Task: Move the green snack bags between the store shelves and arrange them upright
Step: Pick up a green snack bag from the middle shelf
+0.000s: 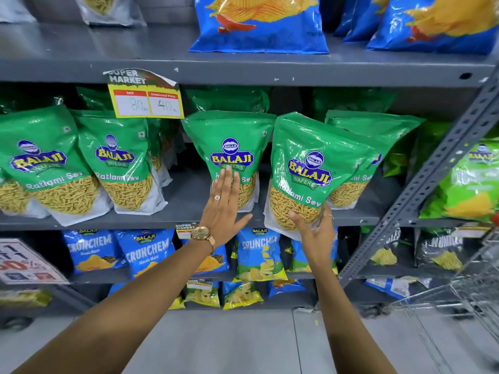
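Note:
Several green Balaji Ratlami Sev bags stand on the grey middle shelf (186, 220). My right hand (314, 228) grips the bottom of one green bag (310, 163), held tilted just in front of the shelf edge. My left hand (224, 209), fingers spread flat, rests against the front of an upright green bag (232, 147) in the middle of the shelf. Another green bag (378, 136) stands behind the held one. Two more green bags (118, 163) (46, 163) lean at the left.
Blue chip bags (259, 22) fill the top shelf, blue Crunchem bags (145, 249) the one below. A price tag (145, 99) hangs from the upper shelf edge. A slotted grey upright (432, 168) and a wire cart (469, 292) stand at the right, with light-green bags (467, 184) beyond.

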`<act>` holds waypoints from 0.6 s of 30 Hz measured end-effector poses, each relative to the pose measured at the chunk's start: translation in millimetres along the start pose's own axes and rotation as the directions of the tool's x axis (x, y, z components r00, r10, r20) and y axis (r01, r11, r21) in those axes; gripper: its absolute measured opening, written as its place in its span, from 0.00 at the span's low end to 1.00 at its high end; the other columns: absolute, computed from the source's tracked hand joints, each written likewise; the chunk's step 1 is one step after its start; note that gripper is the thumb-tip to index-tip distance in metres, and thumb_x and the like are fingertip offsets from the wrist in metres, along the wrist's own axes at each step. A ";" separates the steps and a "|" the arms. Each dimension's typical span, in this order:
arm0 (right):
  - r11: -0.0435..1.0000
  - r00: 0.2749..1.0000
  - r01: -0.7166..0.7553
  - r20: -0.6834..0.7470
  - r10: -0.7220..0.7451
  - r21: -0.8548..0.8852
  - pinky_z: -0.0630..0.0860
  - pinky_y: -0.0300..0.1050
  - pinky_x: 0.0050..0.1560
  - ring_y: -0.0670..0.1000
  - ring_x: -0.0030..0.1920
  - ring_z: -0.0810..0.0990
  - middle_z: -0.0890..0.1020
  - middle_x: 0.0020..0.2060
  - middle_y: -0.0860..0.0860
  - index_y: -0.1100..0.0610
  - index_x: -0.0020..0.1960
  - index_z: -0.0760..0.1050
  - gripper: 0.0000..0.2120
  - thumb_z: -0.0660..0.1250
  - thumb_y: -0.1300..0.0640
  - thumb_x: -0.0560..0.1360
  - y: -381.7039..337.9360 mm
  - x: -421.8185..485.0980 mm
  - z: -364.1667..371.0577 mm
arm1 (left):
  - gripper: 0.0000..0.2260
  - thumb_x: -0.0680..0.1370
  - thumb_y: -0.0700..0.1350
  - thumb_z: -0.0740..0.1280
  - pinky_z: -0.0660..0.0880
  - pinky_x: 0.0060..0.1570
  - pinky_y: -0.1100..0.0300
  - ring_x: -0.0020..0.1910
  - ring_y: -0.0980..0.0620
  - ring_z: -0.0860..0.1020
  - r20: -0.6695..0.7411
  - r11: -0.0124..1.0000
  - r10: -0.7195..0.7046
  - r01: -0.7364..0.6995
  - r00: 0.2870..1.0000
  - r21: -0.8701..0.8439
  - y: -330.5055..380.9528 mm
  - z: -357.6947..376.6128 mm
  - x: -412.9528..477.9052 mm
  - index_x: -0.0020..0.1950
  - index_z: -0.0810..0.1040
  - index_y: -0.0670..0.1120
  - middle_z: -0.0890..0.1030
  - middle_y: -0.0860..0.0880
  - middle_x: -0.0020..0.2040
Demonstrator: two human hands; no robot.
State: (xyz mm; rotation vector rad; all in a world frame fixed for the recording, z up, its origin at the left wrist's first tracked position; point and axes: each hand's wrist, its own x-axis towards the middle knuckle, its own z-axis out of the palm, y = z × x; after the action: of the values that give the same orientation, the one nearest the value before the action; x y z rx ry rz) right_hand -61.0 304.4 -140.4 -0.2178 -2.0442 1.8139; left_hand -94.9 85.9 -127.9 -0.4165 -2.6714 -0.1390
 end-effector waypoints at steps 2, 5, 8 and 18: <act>1.000 1.000 0.010 -0.018 -0.010 0.010 0.75 0.32 0.57 0.33 0.57 0.78 0.80 0.59 0.42 0.53 0.69 0.68 0.33 0.77 0.53 0.68 -6.2 -18.5 -4.8 | 0.45 0.77 0.64 0.60 0.52 0.78 0.42 0.79 0.40 0.44 -0.042 0.991 0.029 -0.034 0.999 -0.130 2.2 -5.7 -10.8 0.78 0.44 0.36 0.45 0.36 0.79; 0.999 0.998 0.050 -0.047 -0.050 0.004 0.78 0.37 0.56 0.42 0.58 0.81 0.82 0.59 0.49 0.54 0.68 0.70 0.32 0.77 0.52 0.68 -23.4 -48.2 -5.9 | 0.46 0.75 0.66 0.59 0.51 0.78 0.43 0.80 0.44 0.40 -0.049 0.930 0.083 -0.095 0.995 -0.355 7.8 -20.0 -28.1 0.78 0.41 0.38 0.41 0.41 0.80; 0.994 0.993 0.108 -0.049 -0.107 0.013 0.79 0.46 0.58 0.47 0.58 0.81 0.83 0.59 0.49 0.52 0.67 0.70 0.30 0.77 0.52 0.68 -49.4 -79.6 2.5 | 0.48 0.73 0.68 0.61 0.55 0.75 0.58 0.80 0.56 0.39 0.037 0.802 0.177 -0.122 0.984 -0.584 6.3 -47.6 -45.1 0.77 0.33 0.49 0.36 0.53 0.80; 0.948 0.954 0.299 -0.032 -0.298 0.103 0.71 0.26 0.45 0.31 0.41 0.73 0.76 0.38 0.29 0.54 0.58 0.69 0.24 0.73 0.44 0.68 -172.1 -142.7 70.8 | 0.42 0.71 0.60 0.71 0.60 0.71 0.71 0.75 0.66 0.60 -0.213 0.515 0.034 -0.200 0.976 -0.833 -49.4 -171.0 -71.9 0.79 0.51 0.57 0.57 0.73 0.73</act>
State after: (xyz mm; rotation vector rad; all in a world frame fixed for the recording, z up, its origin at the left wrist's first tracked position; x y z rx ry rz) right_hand 65.7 161.2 -4.7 0.1037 -1.8455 1.7178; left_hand 20.1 -8.0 -6.1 -0.8279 -2.1871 -1.4310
